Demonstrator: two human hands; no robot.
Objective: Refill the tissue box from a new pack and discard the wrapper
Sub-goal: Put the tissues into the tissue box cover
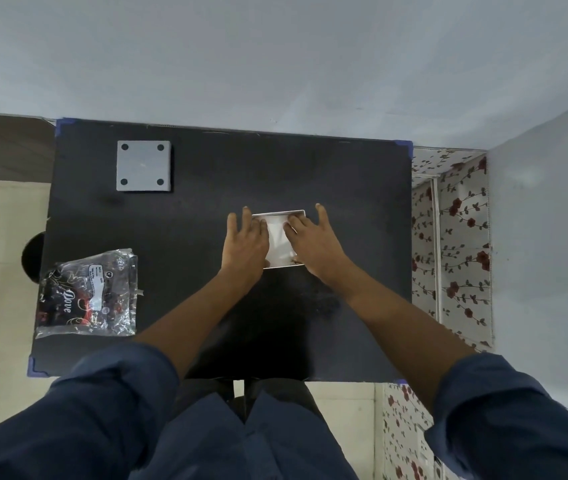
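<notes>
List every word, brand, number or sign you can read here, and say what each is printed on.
"Dove": in white script on the crumpled dark wrapper near the table's left edge.
White label on the same wrapper: small print, too blurred to read.
Grey square plate and open white tissue box under both hands: no text visible.

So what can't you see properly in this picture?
- Head view: most of the white tissue box and the tissues inside, covered by the left hand and right hand.
- Head view: the small print on the plastic wrapper is too tiny to read.
- Head view: the dark round thing beside the table is half hidden by its edge.
</notes>
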